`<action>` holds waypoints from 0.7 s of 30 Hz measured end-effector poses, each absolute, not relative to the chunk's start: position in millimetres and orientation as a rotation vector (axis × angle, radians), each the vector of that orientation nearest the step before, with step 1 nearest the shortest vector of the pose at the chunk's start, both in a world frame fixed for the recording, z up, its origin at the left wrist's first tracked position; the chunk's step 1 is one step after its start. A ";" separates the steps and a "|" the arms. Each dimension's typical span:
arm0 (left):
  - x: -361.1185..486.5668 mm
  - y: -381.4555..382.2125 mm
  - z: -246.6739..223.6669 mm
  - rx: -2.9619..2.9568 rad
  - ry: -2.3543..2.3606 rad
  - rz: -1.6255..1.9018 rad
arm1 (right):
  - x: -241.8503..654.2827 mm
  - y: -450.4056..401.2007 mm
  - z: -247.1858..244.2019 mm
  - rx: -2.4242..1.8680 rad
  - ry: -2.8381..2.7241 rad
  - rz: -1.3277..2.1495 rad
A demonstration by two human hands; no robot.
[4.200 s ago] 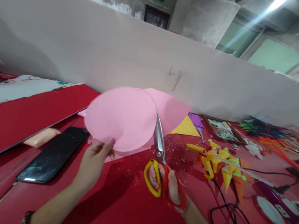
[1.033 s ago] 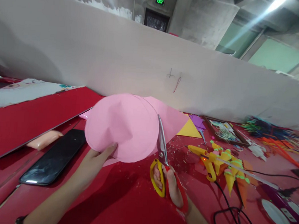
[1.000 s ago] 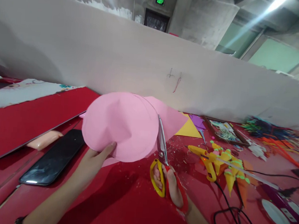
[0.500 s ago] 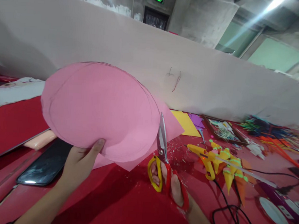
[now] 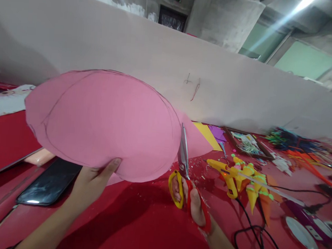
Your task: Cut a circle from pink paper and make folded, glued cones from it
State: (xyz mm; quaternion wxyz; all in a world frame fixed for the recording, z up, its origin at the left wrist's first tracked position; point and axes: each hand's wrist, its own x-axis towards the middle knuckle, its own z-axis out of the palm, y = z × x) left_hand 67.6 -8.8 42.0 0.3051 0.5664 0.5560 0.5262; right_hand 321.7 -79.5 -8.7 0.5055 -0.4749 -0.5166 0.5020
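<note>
A large pink paper sheet [image 5: 112, 120] with a pencilled oval outline is held up over the table. My left hand [image 5: 96, 178] grips its lower edge, thumb on the front and the other fingers hidden behind. My right hand [image 5: 191, 202] has its fingers through the handles of a pair of scissors [image 5: 183, 152], one loop yellow and one red. The blades point upward and lie against the right edge of the pink sheet, by the drawn line. A cut-off flap of pink paper [image 5: 197, 140] hangs behind and to the right of the blades.
At right lie a yellow glue gun [image 5: 222, 172], yellow cone shapes [image 5: 251, 183], a black cord [image 5: 261, 226] and a tray of small bits [image 5: 248, 143]. Yellow paper [image 5: 210, 137] and purple paper [image 5: 218, 132] lie behind. A black phone [image 5: 48, 182] is at left; a pale partition [image 5: 131, 50] stands behind.
The pink sheet has turned and tilted, its left end reaching farther left. The scissors have shifted slightly right, and the flap behind them extends farther right.
</note>
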 end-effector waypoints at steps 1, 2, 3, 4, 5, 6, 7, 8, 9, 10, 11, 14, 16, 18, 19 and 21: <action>67.3 -9.0 42.1 1.506 1.477 1.391 | 319.9 -79.2 -6.2 -1.164 -1.239 1.212; 67.0 -9.3 42.5 1.517 1.479 1.389 | 318.3 -78.9 -4.0 -1.174 -1.236 1.212; 66.7 -9.5 43.0 1.528 1.478 1.389 | 317.0 -78.7 -2.3 -1.173 -1.238 1.211; 66.4 -9.6 43.5 1.538 1.477 1.391 | 316.1 -78.5 -1.1 -1.166 -1.248 1.213; 66.0 -9.6 44.0 1.544 1.475 1.394 | 315.6 -78.3 -0.2 -1.158 -1.258 1.214; 65.6 -9.4 44.4 1.546 1.475 1.398 | 315.2 -78.1 0.5 -1.149 -1.266 1.210; 65.2 -9.0 44.6 1.543 1.478 1.405 | 315.0 -78.0 0.9 -1.140 -1.271 1.204; 64.7 -8.5 44.6 1.540 1.484 1.414 | 314.8 -77.8 1.2 -1.133 -1.273 1.196; 64.1 -8.0 44.5 1.537 1.495 1.414 | 314.5 -77.6 1.5 -1.130 -1.271 1.189; 63.4 -7.5 44.2 1.536 1.509 1.409 | 314.2 -77.5 1.9 -1.131 -1.267 1.187; 62.7 -7.2 43.9 1.538 1.527 1.405 | 313.9 -77.3 2.3 -1.133 -1.264 1.186; 60.2 -7.5 43.4 1.548 1.589 1.337 | 312.3 -76.7 4.1 -1.139 -1.260 1.191; 59.1 -8.3 44.0 1.554 1.612 1.287 | 311.2 -76.1 5.1 -1.133 -1.269 1.200; 58.9 -8.9 44.9 1.559 1.615 1.268 | 310.6 -75.5 5.5 -1.117 -1.284 1.216; 59.0 -8.9 45.3 1.560 1.610 1.274 | 310.5 -75.3 5.2 -1.108 -1.292 1.224; 59.0 -8.4 45.2 1.554 1.591 1.298 | 311.1 -75.2 3.9 -1.087 -1.297 1.211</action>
